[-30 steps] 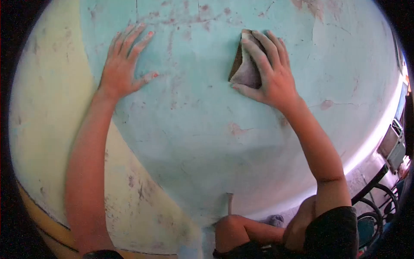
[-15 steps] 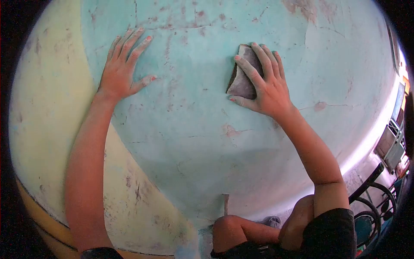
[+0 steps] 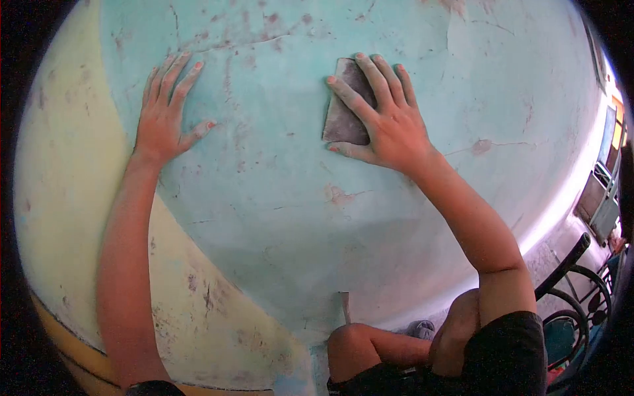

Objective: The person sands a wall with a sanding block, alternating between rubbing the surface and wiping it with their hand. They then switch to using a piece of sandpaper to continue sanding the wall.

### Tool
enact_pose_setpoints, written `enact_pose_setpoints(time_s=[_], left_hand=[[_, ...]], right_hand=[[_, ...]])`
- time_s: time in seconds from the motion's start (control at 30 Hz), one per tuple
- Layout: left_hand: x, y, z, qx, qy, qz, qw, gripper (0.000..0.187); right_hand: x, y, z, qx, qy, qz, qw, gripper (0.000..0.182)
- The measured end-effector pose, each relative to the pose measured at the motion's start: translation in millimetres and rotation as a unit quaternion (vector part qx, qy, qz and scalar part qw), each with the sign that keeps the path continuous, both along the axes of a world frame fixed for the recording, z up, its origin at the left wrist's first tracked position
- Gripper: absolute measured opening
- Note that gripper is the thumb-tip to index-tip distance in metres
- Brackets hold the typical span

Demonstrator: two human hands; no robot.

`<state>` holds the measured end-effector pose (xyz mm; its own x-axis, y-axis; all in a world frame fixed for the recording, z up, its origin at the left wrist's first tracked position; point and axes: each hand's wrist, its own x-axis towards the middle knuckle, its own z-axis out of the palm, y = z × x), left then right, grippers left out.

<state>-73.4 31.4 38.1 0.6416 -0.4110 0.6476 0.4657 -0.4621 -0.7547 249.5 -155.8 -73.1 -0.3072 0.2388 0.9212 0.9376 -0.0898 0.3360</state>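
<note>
A wall (image 3: 264, 165) painted pale green and yellow, with cracks and stains, fills most of the view. My left hand (image 3: 165, 112) rests against its green part at the upper left, fingers spread and holding nothing. My right hand (image 3: 389, 119) presses a dark grey sheet that looks like sandpaper (image 3: 347, 119) to the green surface, right of centre. Its fingers are spread over the sheet's right side, which they partly cover, and the thumb lies at the lower edge. Both hands are dusted with pale powder.
My bent knee (image 3: 350, 340) and a grey shoe (image 3: 421, 329) show at the bottom. At the lower right stands a chair with black tubular parts (image 3: 564, 270). A thin upright piece (image 3: 345, 307) juts near the wall's foot.
The view has shifted a little. My right hand and the sheet are slightly farther left and higher, and the sheet's left edge now lies flatter. My left hand stays spread on the wall.
</note>
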Motion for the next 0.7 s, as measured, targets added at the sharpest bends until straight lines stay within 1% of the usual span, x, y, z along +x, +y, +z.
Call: enact_pose_setpoints(time_s=[0.1,0.17,0.23,0.27,0.33,0.37,0.4,0.47,0.5,0.53,0.6,0.63,0.67,0.7], left_hand=[[-0.5,0.5,-0.8,-0.002,0.002,0.005,1.000,0.085],[-0.5,1.1,-0.9,0.000,-0.005,0.027,1.000,0.085],[0.2,1.3,-1.4,0.000,-0.003,0.020,1.000,0.084],[-0.2,1.3,-0.8,-0.001,-0.003,0.017,1.000,0.084],[0.0,0.7,0.4,0.002,-0.002,0.012,1.000,0.083],[0.4,0.8,-0.4,-0.001,-0.002,0.007,1.000,0.083],[0.3,0.0,0.2,-0.006,-0.006,0.005,1.000,0.083],[0.4,-2.7,-0.4,-0.001,-0.001,0.012,1.000,0.083],[1.4,-2.1,-2.9,-0.001,-0.003,0.010,1.000,0.083],[1.2,-0.9,-3.4,-0.002,-0.006,0.016,1.000,0.083],[-1.8,0.3,2.0,0.008,0.002,0.032,0.999,0.084],[-0.8,-0.8,2.0,0.010,0.002,0.024,1.000,0.084],[-0.4,-0.9,0.3,0.006,0.002,0.013,1.000,0.084],[-0.9,-2.3,0.3,-0.002,0.006,0.013,1.000,0.084]], right_hand=[[-1.9,1.8,-0.8,-0.003,0.003,0.002,1.000,0.095],[3.2,1.0,-1.0,0.001,0.007,0.003,1.000,0.095],[10.3,2.4,1.1,0.002,-0.001,0.052,0.999,0.095],[13.2,0.7,4.0,0.006,-0.001,0.052,0.999,0.095],[18.8,-5.4,12.2,0.056,0.033,0.042,0.997,0.093],[18.3,-7.4,12.4,0.048,0.046,0.044,0.997,0.093],[16.4,-4.2,5.3,0.044,0.042,0.043,0.997,0.093],[8.6,6.6,-18.1,-0.006,-0.002,0.047,0.999,0.094],[3.6,6.6,-20.5,-0.029,-0.053,0.057,0.997,0.092],[6.8,5.1,-14.5,-0.023,-0.054,0.057,0.997,0.092],[17.2,2.2,9.4,0.017,0.005,0.041,0.999,0.092],[24.7,3.2,24.4,0.101,0.050,0.064,0.992,0.093],[30.3,0.6,35.8,0.142,0.063,0.082,0.984,0.094],[25.2,4.7,30.9,0.143,0.069,0.088,0.983,0.092]])
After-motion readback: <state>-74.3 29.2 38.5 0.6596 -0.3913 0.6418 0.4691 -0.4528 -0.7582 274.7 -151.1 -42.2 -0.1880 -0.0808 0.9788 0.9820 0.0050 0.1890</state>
